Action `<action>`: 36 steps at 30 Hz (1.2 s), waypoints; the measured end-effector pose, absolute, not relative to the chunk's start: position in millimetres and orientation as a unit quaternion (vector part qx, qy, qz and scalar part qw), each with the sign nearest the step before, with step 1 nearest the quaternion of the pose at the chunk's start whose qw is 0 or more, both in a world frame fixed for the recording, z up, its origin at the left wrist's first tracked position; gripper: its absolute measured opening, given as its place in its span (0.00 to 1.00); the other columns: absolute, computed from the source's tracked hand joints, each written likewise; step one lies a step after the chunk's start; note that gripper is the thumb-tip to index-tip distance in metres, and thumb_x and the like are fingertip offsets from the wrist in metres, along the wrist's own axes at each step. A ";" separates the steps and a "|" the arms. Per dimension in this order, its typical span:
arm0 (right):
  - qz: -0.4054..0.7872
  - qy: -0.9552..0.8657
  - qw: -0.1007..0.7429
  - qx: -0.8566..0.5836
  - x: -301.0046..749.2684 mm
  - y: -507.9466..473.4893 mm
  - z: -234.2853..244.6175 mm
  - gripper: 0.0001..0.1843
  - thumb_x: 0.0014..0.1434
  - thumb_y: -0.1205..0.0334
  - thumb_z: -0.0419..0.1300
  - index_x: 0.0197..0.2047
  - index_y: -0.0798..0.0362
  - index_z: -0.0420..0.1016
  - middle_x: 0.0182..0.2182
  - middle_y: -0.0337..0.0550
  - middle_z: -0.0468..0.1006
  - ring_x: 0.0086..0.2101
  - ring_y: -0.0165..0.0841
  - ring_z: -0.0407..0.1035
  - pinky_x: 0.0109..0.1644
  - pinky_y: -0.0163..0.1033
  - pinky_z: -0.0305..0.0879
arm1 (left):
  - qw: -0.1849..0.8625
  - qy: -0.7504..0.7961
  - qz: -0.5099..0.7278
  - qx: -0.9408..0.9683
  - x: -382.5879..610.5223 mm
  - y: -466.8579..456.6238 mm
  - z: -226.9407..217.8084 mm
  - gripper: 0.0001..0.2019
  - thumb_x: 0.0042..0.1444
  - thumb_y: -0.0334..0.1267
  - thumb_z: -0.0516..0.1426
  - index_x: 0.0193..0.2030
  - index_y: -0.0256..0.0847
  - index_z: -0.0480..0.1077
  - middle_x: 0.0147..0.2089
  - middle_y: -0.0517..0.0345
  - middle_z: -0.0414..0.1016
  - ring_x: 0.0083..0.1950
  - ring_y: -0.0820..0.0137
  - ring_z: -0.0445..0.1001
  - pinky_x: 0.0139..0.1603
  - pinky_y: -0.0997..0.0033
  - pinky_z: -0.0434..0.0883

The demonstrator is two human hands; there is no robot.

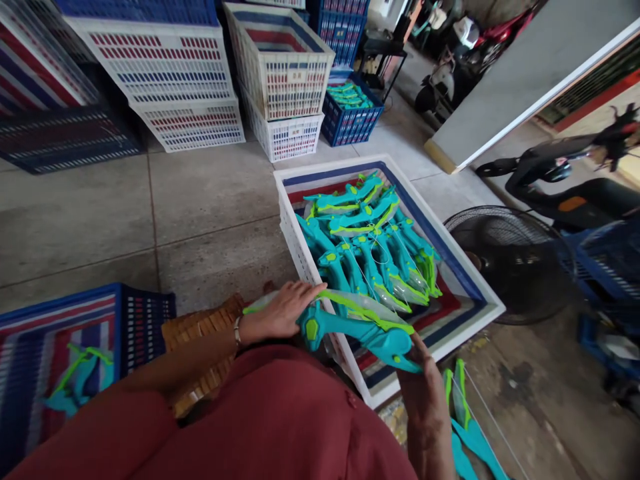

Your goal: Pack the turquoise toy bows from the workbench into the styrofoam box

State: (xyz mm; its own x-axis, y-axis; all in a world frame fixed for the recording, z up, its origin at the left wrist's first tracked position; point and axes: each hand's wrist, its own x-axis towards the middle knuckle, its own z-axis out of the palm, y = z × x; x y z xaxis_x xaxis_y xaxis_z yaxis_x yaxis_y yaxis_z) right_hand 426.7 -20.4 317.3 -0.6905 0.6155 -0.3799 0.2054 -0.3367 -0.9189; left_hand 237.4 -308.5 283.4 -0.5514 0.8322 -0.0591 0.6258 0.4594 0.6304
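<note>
A teal and lime-green plastic toy bow [350, 327], with clear strips along it, lies across in front of me, above the near edge of a lined white crate. My left hand [287, 310] is closed over its left part, fingers on top. At its other end my right hand [423, 373] grips from below, its fingers partly hidden behind the plastic. Inside the white crate [295, 243], several similar toy bows [367, 247] lie in a row, with two laid crosswise at the far end. Thin white strings run over them.
More teal pieces [465, 427] with strings lie at lower right. A blue crate [145, 327] on the left holds a few pieces. Stacked crates [295, 80] and a filled blue crate [353, 120] stand behind. A floor fan [505, 260] and a scooter [565, 173] are right.
</note>
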 end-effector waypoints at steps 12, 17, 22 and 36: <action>0.601 -0.762 -0.100 -0.222 370.5 -32.9 352.2 0.25 0.48 0.43 0.77 0.41 0.54 0.85 0.35 0.46 0.83 0.38 0.42 0.75 0.42 0.44 0.71 | 0.082 0.675 0.243 0.691 164.7 -267.1 337.8 0.45 0.58 0.21 0.52 0.80 0.56 0.46 0.65 0.52 0.71 0.69 0.59 0.67 0.81 0.47 0.46; 0.696 -0.660 -0.063 -0.273 361.2 -36.0 331.3 0.24 0.55 0.41 0.72 0.40 0.56 0.83 0.27 0.43 0.79 0.27 0.33 0.69 0.29 0.36 0.63 | 0.028 0.691 0.280 0.665 143.9 -239.1 332.4 0.39 0.65 0.21 0.47 0.79 0.55 0.46 0.80 0.50 0.52 0.81 0.59 0.49 0.82 0.43 0.44; 0.731 -0.530 0.110 -0.414 334.8 -12.8 298.2 0.26 0.45 0.41 0.77 0.32 0.56 0.81 0.25 0.42 0.78 0.24 0.31 0.68 0.27 0.36 0.63 | -0.021 0.774 0.362 0.519 125.6 -236.0 321.7 0.40 0.66 0.24 0.50 0.80 0.50 0.40 0.82 0.45 0.43 0.82 0.54 0.43 0.80 0.38 0.49; 0.757 -0.425 0.277 -0.412 184.6 24.3 161.8 0.18 0.51 0.47 0.69 0.38 0.50 0.74 0.32 0.38 0.80 0.36 0.35 0.76 0.44 0.41 0.76 | 0.049 0.897 0.407 0.165 146.2 -418.1 119.0 0.22 0.65 0.43 0.51 0.65 0.46 0.68 0.69 0.45 0.69 0.69 0.52 0.71 0.70 0.42 0.70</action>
State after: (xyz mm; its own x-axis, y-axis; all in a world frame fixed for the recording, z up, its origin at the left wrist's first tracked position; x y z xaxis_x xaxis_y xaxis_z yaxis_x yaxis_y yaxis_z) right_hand 184.6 24.3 161.8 -0.5068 0.7695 -0.3886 -0.0689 -0.4855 -0.8715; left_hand 146.2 -418.1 119.0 -0.9405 0.3366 0.0467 0.2569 0.6144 0.7460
